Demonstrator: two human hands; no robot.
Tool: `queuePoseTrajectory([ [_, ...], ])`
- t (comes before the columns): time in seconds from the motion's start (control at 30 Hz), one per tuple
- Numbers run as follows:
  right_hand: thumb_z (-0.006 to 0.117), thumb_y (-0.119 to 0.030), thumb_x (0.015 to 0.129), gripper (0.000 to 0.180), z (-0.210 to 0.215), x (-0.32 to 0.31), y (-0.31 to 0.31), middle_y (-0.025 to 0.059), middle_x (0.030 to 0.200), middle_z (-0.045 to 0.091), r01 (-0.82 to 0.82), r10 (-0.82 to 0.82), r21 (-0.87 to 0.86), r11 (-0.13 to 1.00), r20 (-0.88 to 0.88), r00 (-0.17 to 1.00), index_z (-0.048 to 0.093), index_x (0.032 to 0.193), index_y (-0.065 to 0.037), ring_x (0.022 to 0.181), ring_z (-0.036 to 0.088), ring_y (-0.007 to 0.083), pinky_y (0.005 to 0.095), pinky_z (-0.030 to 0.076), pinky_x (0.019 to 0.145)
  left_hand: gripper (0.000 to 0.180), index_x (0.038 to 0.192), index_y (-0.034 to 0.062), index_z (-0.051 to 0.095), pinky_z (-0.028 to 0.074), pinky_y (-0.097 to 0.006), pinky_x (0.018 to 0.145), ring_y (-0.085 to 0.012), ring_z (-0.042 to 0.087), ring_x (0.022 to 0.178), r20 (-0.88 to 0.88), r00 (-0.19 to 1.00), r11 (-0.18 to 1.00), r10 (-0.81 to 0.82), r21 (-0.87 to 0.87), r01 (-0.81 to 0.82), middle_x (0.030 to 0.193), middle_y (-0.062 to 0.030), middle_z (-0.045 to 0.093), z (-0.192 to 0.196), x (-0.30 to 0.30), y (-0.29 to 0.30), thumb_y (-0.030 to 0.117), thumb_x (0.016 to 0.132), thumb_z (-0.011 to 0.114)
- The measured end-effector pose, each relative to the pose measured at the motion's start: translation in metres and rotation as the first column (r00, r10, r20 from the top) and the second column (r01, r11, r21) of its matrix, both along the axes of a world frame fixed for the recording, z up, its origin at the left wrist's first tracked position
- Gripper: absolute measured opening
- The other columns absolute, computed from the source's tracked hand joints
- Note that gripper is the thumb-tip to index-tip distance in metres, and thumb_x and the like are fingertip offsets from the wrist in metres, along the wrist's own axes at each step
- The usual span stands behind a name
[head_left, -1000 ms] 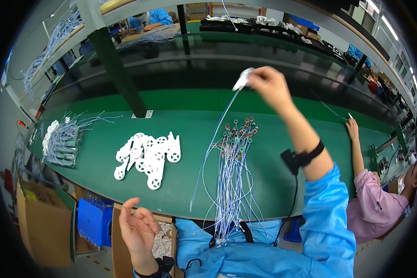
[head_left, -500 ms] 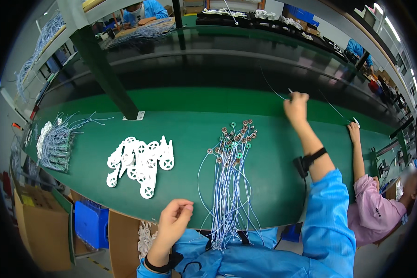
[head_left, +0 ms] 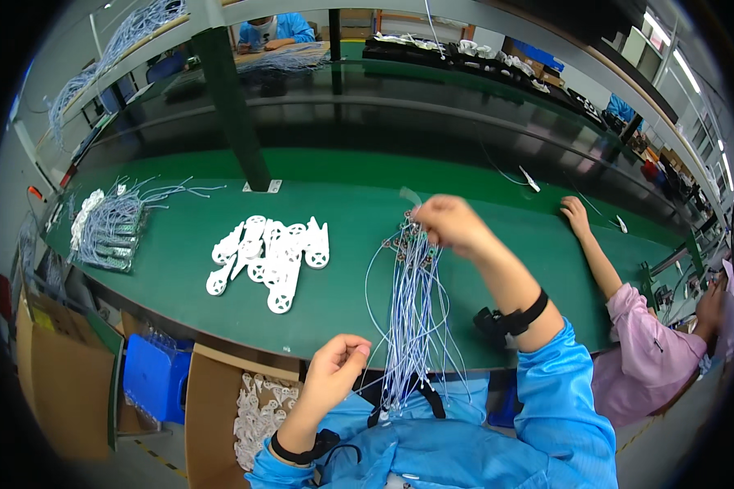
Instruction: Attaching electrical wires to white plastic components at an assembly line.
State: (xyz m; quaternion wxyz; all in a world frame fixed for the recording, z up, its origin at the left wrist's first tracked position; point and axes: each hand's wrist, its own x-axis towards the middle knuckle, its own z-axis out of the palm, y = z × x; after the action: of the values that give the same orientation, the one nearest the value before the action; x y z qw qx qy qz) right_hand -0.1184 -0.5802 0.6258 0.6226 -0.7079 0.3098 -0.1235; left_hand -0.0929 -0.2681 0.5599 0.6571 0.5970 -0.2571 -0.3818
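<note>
A bundle of thin white-and-blue wires [head_left: 412, 318] lies across the bench edge toward my lap, with small round brown and green parts [head_left: 420, 244] at its far end. My right hand [head_left: 453, 224] is over that far end, slightly blurred, fingers drawn together. A smeared pale translucent piece [head_left: 410, 196] shows at its fingertips; I cannot make out its kind. My left hand [head_left: 336, 368] hovers by the bench's front edge, left of the wires, thumb and fingers closed; whatever they may hold is hidden. Left of the bundle lies a pile of white plastic parts with spoked round ends [head_left: 273, 257].
A white piece with a wire [head_left: 529, 179] rests on the far strip. To the right a co-worker's hand [head_left: 575, 213] is near another white piece [head_left: 621, 223]. Wired boards [head_left: 114, 232] lie far left, below a green post [head_left: 235, 114]. A carton [head_left: 212, 407] stands below.
My right hand has come left and nearer, from the far strip to the wires' far end. A white piece with a wire now lies where it was. The co-worker's hand has left its white piece.
</note>
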Motion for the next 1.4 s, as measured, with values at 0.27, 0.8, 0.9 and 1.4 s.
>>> queuePoseTrajectory([
  [0.27,0.055,-0.018,0.096,0.01,0.098,-0.066,0.001,0.0139,0.097,0.066,-0.123,-0.084,0.283,0.951,0.62,0.78,0.057,0.096,-0.008,0.079,0.065,0.017,0.027,0.053,0.065,0.015,0.1,-0.0004,0.06,0.044,-0.023,0.055,-0.0071,0.053,0.061,0.177,0.977,0.993,0.12,-0.015,-0.119,0.072,-0.0018,0.058,-0.013,0.029,0.008,0.011,0.091,0.06],
  [0.8,0.046,-0.026,0.1,0.016,0.116,-0.156,0.029,0.0075,0.089,0.058,-0.157,-0.129,0.304,0.94,0.739,0.661,0.05,0.1,-0.011,0.081,0.06,0.0207,0.0315,0.051,0.069,0.009,0.088,-0.0037,0.061,0.047,-0.045,0.082,-0.0404,0.051,0.098,0.974,0.198,0.856,-0.113,0.196,-0.477,0.105,-0.0253,0.051,-0.007,0.142,-0.095,0.0,0.08,0.06],
  [0.9,0.045,-0.026,0.101,0.016,0.11,-0.167,0.036,0.0078,0.087,0.057,-0.187,-0.152,0.34,0.922,0.759,0.633,0.048,0.1,-0.01,0.078,0.059,0.0213,0.0317,0.05,0.067,0.01,0.091,-0.0016,0.058,0.045,-0.045,0.083,-0.0427,0.05,0.099,0.981,0.191,0.903,-0.023,0.103,-0.418,0.112,-0.0293,0.048,0.004,0.131,-0.083,-0.004,0.081,0.058],
  [1.4,0.024,-0.028,0.105,0.026,0.114,-0.156,0.089,0.0129,0.085,0.054,-0.614,0.094,0.171,0.771,0.922,0.375,0.039,0.106,-0.007,0.071,0.059,0.0252,0.0337,0.047,0.06,0.046,0.111,0.0047,0.041,0.045,-0.029,0.092,-0.017,0.053,0.108,-0.121,0.993,0.909,0.018,-0.412,-0.066,0.124,-0.0149,0.048,0.001,0.011,-0.006,-0.015,0.075,0.06],
])
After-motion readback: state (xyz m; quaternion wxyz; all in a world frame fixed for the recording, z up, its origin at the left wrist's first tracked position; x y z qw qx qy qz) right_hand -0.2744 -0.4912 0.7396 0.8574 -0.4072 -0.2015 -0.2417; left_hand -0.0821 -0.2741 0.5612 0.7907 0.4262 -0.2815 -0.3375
